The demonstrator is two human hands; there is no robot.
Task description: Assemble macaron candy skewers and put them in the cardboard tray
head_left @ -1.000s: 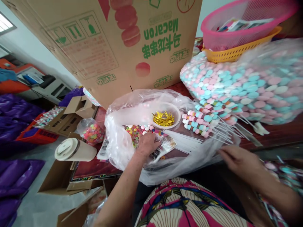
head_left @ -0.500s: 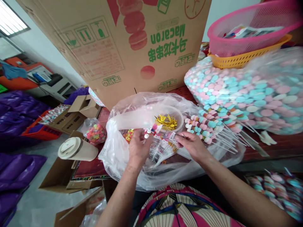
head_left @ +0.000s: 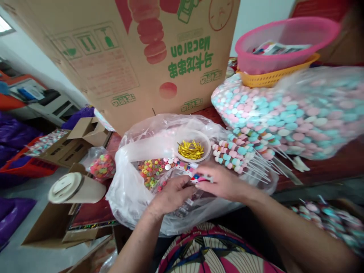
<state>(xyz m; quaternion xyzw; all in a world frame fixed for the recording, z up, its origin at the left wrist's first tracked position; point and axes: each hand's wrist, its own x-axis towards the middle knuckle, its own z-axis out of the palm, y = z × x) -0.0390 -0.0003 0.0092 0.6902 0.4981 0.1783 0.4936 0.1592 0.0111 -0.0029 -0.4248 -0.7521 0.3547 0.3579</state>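
My left hand (head_left: 172, 194) is closed, its thumb and fingers pinching the near edge of a small printed plastic bag (head_left: 196, 177). On the same bag, my right hand (head_left: 223, 182) closes from the other side; its fingers partly cover the print. Both hands are over a large clear plastic sheet or bag (head_left: 121, 197) spread on the table. Colourful ring candies (head_left: 150, 171) lie loose to the left of the hands. Just beyond them, gold twist ties (head_left: 190, 150) fill a round translucent bowl (head_left: 209, 147). Candy skewers (head_left: 231, 153) with white sticks are piled to the right.
A tall cardboard box (head_left: 119, 72) stands behind. At right are a big bag of pastel candies (head_left: 287, 113), a pink basket (head_left: 261, 60) and a yellow basket (head_left: 264, 79). On the left stand a lidded cup (head_left: 85, 189) and a bag of bright candies (head_left: 101, 166).
My hands have come together, the right moving inward to the left over the printed bag. The view has shifted, so the surroundings sit further left. Ring candies now show more fully.
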